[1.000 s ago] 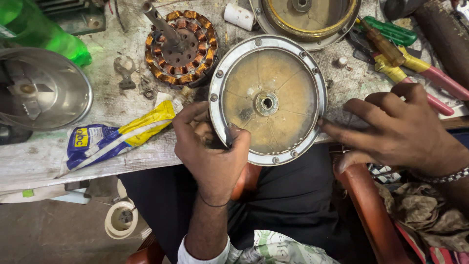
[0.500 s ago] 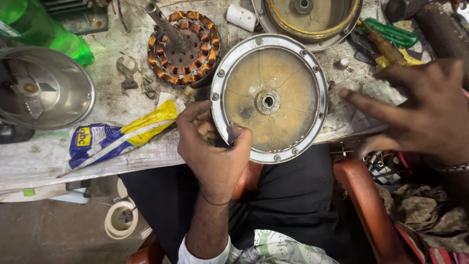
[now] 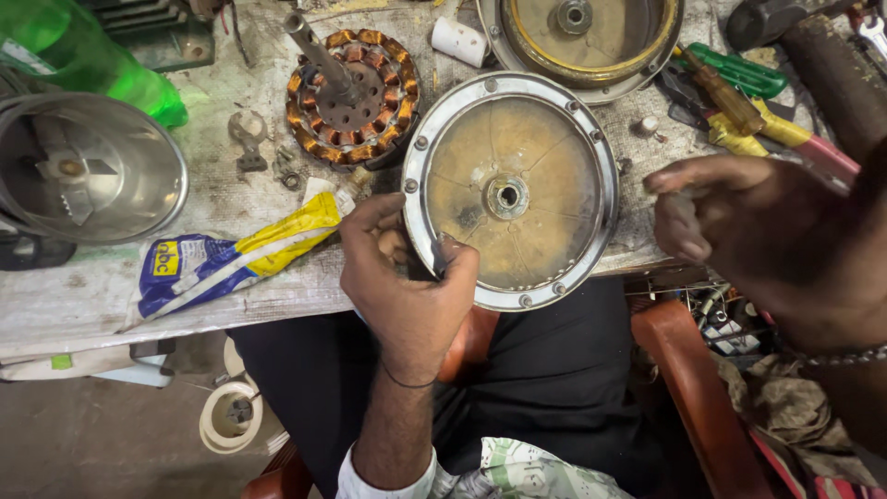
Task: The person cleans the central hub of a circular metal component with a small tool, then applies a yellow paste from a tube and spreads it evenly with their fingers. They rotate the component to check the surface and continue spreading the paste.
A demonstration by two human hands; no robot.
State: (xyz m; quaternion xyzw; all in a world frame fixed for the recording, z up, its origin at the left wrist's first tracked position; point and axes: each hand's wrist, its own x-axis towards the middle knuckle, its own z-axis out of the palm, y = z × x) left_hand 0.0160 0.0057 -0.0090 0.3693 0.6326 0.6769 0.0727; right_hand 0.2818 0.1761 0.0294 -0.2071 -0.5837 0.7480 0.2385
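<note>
While your left hand (image 3: 407,286) grips the lower left rim of the round fan motor cover (image 3: 511,189), pinching the metal edge between thumb and fingers, the cover lies flat on the workbench (image 3: 231,199) with its lower part over the bench edge, above your lap. Your right hand (image 3: 748,231) hovers just beside the cover's right side, not touching it, with fingers curled loosely; if something small is between the fingertips, I cannot tell (the hand is blurred and dark).

Your left palm hides a part of the rim, and your right forearm is cut off at the frame edge.

The cover is a shallow dish of silver metal with screw holes around the rim, a dusty brown inside, and a small bearing hole in the centre. Just beside it, at upper left, stands the copper-wound stator (image 3: 351,92) with its shaft upright. A yellow and blue tube (image 3: 231,254) lies near your left hand.
</note>
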